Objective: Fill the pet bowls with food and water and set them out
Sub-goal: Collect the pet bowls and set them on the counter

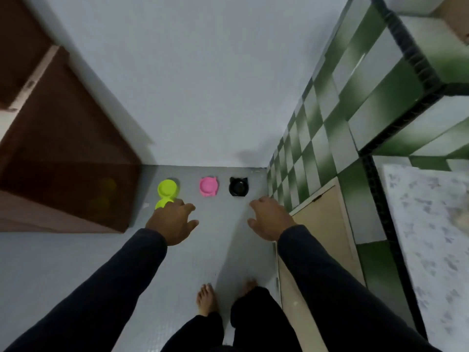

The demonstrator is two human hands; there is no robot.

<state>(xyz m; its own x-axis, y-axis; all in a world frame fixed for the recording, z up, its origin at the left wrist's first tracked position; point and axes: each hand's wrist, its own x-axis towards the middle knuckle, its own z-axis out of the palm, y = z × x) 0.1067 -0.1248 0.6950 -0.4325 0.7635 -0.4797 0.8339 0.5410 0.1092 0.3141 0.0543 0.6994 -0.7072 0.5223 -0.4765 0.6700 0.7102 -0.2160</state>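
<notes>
Long dark sleeves (330, 283) to the wrists, dark trousers (253, 318), bare feet (206, 298)

We see a grey floor (76, 262) meeting a pale wall (190, 85); left of that wall a brown cabinet (63, 148), right green-checked tiles (330, 110).

- lime double bowl (166, 189)
- pink bowl (208, 186)
- black bowl (238, 186)
- grey floor (76, 262)
- green/white checked tiles (330, 118)
- dk brown door (63, 148)
- beige cupboard (322, 219)
- dk sleeves (101, 295)

Dim, soft, slightly blurred wide-angle view, edges bent, faint shadows perhaps from overhead
</notes>
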